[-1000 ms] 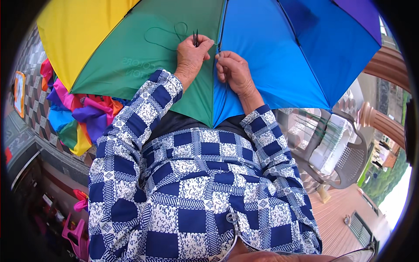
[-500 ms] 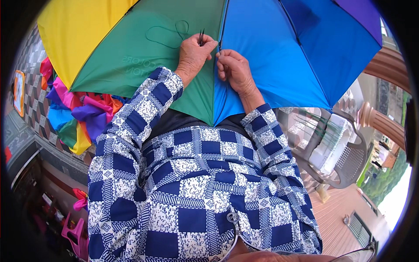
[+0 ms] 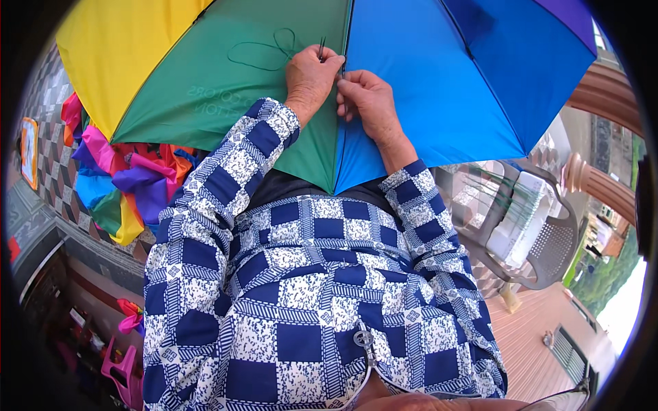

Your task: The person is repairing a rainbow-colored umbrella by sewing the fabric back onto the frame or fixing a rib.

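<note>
My left hand [image 3: 312,79], fingers closed around a dark pointed tool [image 3: 321,48], has shifted rightward, nearer the black rib [image 3: 349,34]; my right hand [image 3: 370,103] still pinches it. The multicoloured umbrella [image 3: 425,103] spreads before my lap.

Soft daylight is brightening the umbrella [image 3: 432,89]; the sky [image 3: 625,312] at right is glaring white, the lower-left interior [image 3: 65,322] lying dim. The fisheye view is bending straight edges and blackening toward its corners.

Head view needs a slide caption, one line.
Left hand holding a dark pointed tool, right hand beside it, at a multicoloured umbrella's black rib.
</note>
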The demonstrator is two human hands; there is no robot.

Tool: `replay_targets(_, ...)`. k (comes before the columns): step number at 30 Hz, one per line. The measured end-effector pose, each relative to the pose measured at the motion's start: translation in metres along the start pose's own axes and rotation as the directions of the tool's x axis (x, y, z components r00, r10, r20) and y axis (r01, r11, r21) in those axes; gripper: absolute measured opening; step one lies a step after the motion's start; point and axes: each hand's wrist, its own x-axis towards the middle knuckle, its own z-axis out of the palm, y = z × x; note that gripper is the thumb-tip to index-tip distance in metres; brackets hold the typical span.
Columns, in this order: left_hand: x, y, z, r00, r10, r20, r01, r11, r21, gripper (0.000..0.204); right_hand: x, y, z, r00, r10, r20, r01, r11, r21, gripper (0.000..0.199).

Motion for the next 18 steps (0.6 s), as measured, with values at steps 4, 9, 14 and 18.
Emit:
replay_targets(4, 0.001, 0.001, 0.000, 1.000, -0.008, -0.001, 0.008, 1.000, -0.011, 0.014, -0.001, -0.001, 0.004, 1.000, 0.012, -0.023, -0.014, 0.997, -0.081, 0.013)
replay_targets(9, 0.000, 0.005, -0.003, 1.000, -0.016, 0.021, 0.017, 1.000, -0.016, 0.012, -0.004, -0.004, 0.005, 1.000, 0.013, -0.014, -0.014, 0.996, -0.086, 0.015)
replay_targets(14, -0.002, 0.005, -0.003, 0.996, -0.078, 0.042, 0.081, 0.992, -0.100, 0.011, -0.006, -0.003, 0.006, 1.000, 0.021, -0.003, -0.021, 0.997, -0.074, 0.014)
replay_targets(18, -0.005, 0.007, -0.002, 0.957, -0.266, 0.111, 0.289, 0.874, -0.392, 0.012, -0.012, -0.002, 0.011, 0.999, 0.034, -0.001, -0.033, 0.967, -0.254, 0.014)
